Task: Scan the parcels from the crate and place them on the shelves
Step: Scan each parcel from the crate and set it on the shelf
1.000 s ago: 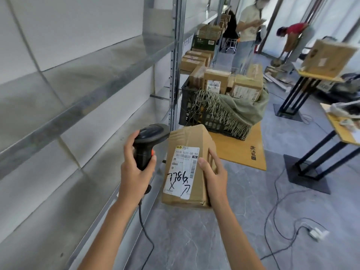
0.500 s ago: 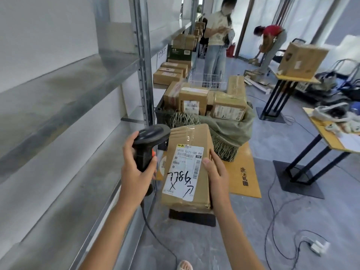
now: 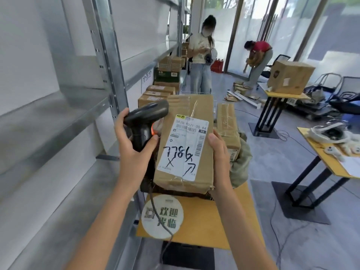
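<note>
My right hand (image 3: 219, 152) grips the right edge of a brown cardboard parcel (image 3: 196, 108), held upright in front of me; its white label (image 3: 185, 147) bears black handwriting. My left hand (image 3: 134, 151) holds a black corded scanner (image 3: 145, 121) by its handle, the head right beside the parcel's upper left edge. Behind the parcel, mostly hidden, stands the crate on a yellow table (image 3: 204, 221), with another parcel (image 3: 228, 125) and a green cloth (image 3: 240, 168) showing. Grey metal shelves (image 3: 58, 121) run along the left.
Further parcels (image 3: 155, 92) lie on the shelves ahead. Two people stand further down the aisle. Black-legged yellow tables stand to the right, one carrying a large box (image 3: 291, 76), one (image 3: 331, 164) with white items. Cables trail over the grey floor (image 3: 282, 240).
The view has moved closer to the crate's table and tilted up. Parcel and scanner are raised higher and now cover most of the crate. Both grips are unchanged.
</note>
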`<state>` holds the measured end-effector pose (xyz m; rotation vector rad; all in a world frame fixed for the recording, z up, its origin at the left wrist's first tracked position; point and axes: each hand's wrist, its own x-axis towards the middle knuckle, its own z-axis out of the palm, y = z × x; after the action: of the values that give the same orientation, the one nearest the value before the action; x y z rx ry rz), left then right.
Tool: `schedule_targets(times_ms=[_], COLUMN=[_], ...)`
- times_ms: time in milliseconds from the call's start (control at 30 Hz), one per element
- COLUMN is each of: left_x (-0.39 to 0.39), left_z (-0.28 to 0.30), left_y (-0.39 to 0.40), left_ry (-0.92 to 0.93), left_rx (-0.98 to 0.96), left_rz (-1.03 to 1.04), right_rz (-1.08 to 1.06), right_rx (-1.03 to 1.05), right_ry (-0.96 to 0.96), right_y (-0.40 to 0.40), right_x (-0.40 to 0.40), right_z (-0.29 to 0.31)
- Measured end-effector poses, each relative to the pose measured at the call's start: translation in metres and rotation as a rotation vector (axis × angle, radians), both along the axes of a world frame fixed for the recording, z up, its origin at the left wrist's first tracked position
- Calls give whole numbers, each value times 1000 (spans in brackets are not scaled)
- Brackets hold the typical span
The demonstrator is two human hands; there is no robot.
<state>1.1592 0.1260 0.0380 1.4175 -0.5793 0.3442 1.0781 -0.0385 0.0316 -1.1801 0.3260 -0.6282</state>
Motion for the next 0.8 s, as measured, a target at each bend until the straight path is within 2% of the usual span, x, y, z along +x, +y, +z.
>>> schedule_targets(times_ms=[100, 300, 467, 600, 733, 800], left_x=[38, 122, 188, 233, 267, 280], left_z=[18, 45, 56, 59, 60, 56], left_y=[-25, -74, -112, -146, -184, -201], left_ry=[-54, -113, -66, -32, -14, -14], left_rx=[-32, -56, -51, -34, -29, -6], left_rz=[-9, -76, -109, -170, -207, -219], right_rz=[31, 105, 27, -102, -261, -280], right_rx=[-32, -107, -455, -627, -947, -1028], right_ry=[-17, 95, 148, 172, 326, 427], right_y=[-23, -72, -110, -134, -153, -160], right_x=[35, 110, 161, 196, 228, 243], right_z=[18, 53, 82, 93, 89, 85])
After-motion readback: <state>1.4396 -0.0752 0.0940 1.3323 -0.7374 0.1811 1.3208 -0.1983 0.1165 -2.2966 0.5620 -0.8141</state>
